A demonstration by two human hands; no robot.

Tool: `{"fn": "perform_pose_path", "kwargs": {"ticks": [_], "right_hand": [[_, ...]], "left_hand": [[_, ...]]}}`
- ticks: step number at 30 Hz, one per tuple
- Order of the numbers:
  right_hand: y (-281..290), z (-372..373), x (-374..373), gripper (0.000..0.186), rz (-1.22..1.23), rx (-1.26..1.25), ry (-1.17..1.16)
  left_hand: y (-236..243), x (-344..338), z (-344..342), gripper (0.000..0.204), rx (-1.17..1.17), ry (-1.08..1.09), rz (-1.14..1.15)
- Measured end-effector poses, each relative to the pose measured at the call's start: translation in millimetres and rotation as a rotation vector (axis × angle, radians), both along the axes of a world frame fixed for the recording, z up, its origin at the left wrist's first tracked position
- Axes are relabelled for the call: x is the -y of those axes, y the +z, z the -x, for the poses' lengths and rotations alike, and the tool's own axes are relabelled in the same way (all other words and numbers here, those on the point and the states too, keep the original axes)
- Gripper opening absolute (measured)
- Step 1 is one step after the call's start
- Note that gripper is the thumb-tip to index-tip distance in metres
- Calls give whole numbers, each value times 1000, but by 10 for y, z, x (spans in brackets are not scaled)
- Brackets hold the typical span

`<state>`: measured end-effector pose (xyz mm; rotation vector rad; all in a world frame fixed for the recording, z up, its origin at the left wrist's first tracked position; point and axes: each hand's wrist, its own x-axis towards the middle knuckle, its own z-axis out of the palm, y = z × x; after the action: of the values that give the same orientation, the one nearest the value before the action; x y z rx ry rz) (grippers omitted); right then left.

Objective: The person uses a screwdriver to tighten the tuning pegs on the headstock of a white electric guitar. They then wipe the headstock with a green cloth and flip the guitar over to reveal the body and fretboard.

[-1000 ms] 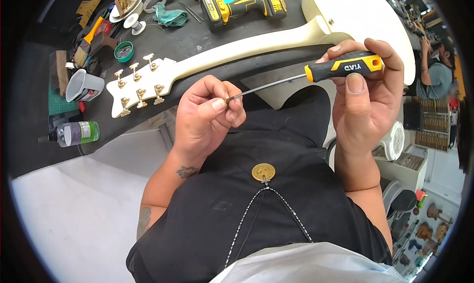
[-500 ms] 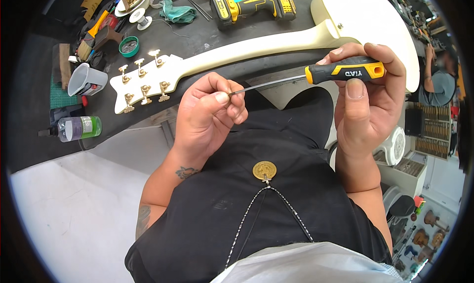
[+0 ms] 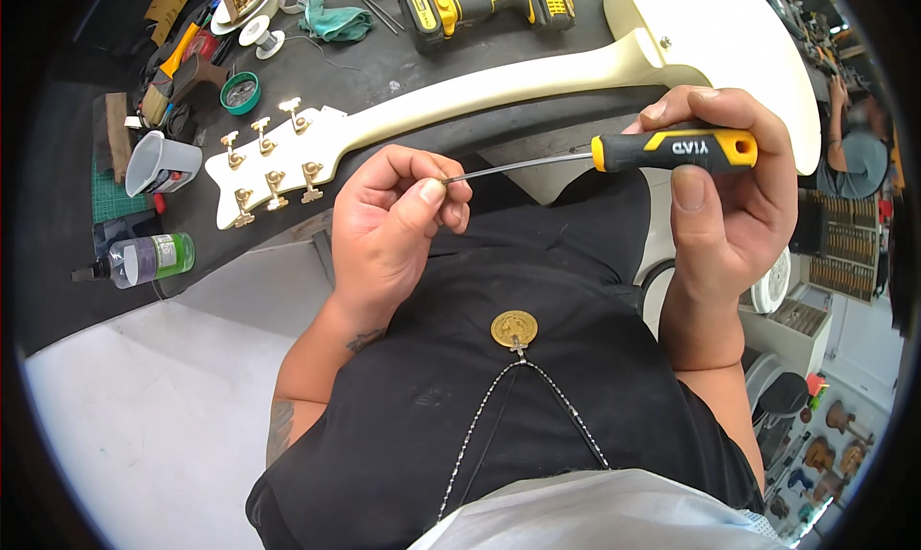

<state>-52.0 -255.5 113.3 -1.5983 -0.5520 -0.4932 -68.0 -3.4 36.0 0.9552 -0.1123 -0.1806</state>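
My right hand (image 3: 724, 200) grips a screwdriver (image 3: 672, 151) by its black and yellow handle, thumb below and fingers above. The thin metal shaft points left, almost level. At its tip, my left hand (image 3: 393, 219) pinches thumb and forefinger together on something tiny and dark, perhaps a screw, mostly hidden by the fingertips. Both hands are raised in front of my body. Beyond them a cream-white electric guitar (image 3: 499, 92) lies face down on the dark bench, its headstock with several gold tuners (image 3: 275, 178) to the left and its body at the far right.
A yellow and black cordless drill (image 3: 480, 5) lies behind the neck. On the left are a spray bottle (image 3: 149, 259), a plastic cup (image 3: 163, 162), a small green dish (image 3: 240, 93), a wire spool (image 3: 261, 36) and a teal cloth (image 3: 334, 18). Another person (image 3: 854, 157) is at far right.
The view has shifted slightly. Both hands hold the same grips, with the screwdriver tip still at the left fingertips; the screwdriver handle appears turned a little.
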Motion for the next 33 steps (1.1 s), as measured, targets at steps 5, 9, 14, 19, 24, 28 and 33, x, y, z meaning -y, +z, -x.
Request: {"fn": "perform_pose_path", "kwargs": {"ticks": [5, 9, 14, 19, 24, 28, 33], "right_hand": [[-3, 5, 77, 40, 40, -47, 27], [18, -53, 181, 41, 90, -112, 73], [518, -678, 565, 38, -103, -32, -197], [1221, -2634, 1526, 34, -397, 108, -164], [1587, -4229, 2000, 46, 57, 338, -886], [2021, -5118, 1817, 63, 346, 441, -1242], [2256, -5821, 1650, 56, 555, 379, -1199]], "left_hand": [[-47, -8, 5, 5, 22, 18, -17], [-61, 21, -48, 9, -10, -9, -57], [-274, -15, -140, 4, 107, 21, -273], [-320, -13, -381, 8, 625, 200, -923], [-692, 96, -783, 19, 951, 260, -1105], [-764, 41, -772, 20, 786, 175, -1127], [-748, 45, -769, 18, 709, 187, -1110]]}}
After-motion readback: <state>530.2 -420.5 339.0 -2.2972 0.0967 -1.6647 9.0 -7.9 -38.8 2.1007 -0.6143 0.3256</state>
